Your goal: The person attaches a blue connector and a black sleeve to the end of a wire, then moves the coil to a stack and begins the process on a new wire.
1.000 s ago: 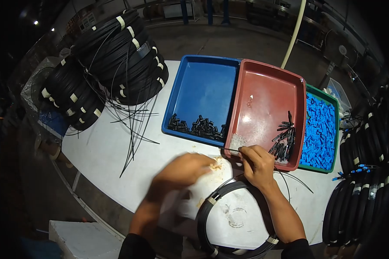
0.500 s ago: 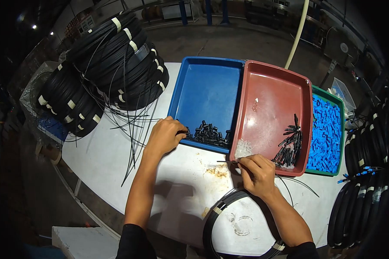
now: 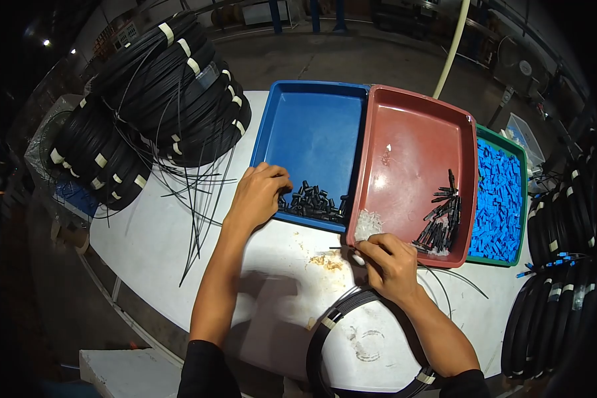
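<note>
My left hand [image 3: 260,197] reaches over the front left rim of the blue tray [image 3: 322,136]. Its fingers are curled beside a pile of small black cylindrical parts [image 3: 315,202]; what lies between the fingertips is hidden. My right hand [image 3: 390,264] is closed in a pinch on a thin black cable [image 3: 338,248], whose short end points left past the fingers. This hand is just in front of the red tray [image 3: 411,132], near small clear pieces [image 3: 368,224]. A coil of black cable [image 3: 322,345], bound with pale tape, lies below it.
Slim black parts [image 3: 444,222] lie in the red tray's right side. A green tray [image 3: 525,192] holds many blue pieces [image 3: 497,205]. Large taped cable coils [image 3: 172,99] stand at left, loose ends trailing over the white table [image 3: 146,232]. More coils [image 3: 550,318] are at right.
My left hand has lifted slightly from the tray's front rim, its fingers now curled above the black parts. My right hand still pinches the cable. The view has shifted a little.
</note>
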Motion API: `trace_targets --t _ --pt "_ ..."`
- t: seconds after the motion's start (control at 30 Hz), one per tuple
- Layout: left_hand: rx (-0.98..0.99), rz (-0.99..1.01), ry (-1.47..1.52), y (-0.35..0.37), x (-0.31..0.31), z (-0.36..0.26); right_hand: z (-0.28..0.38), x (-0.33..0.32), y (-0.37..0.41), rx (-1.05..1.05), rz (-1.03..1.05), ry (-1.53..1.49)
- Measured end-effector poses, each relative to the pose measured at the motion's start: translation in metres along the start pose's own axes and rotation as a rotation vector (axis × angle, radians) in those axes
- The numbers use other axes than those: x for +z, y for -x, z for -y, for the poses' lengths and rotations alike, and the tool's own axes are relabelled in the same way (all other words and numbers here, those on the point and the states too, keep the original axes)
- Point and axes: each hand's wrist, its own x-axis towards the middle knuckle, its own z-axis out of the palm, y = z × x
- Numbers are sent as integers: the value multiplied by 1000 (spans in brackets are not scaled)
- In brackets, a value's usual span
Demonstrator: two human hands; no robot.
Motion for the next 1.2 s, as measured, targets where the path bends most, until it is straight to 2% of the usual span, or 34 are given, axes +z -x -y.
trace_targets --t 0.1,0.17,0.4,0.47,0.5,0.6,0.73,0.8,1.13,1.2 --pt "60 -72 117 -6 4 -5 -1 3 0 0 -9 -44" --pt "-5 49 150 -9 2 -9 -1 4 1 -4 1 -67" --pt "-77 104 149 -15 11 -9 0 1 0 -21 44 -61" --pt "-39 -52 79 -14 13 -6 0 2 0 -21 36 -60" --pt "-51 -53 -13 -14 9 -7 -1 3 0 -26 30 -63" --pt "-62 -86 126 -15 5 -12 -1 2 0 -23 38 -63" --pt "17 -76 186 -17 9 -13 -1 2 -1 -23 40 -67" --pt "33 -7 117 -19 11 -20 -1 3 0 -23 39 -71" --pt "-21 56 130 -24 19 -20 -2 3 -1 -28 42 -74" --pt "-4 14 128 -21 22 -18 -1 3 0 -30 37 -76"
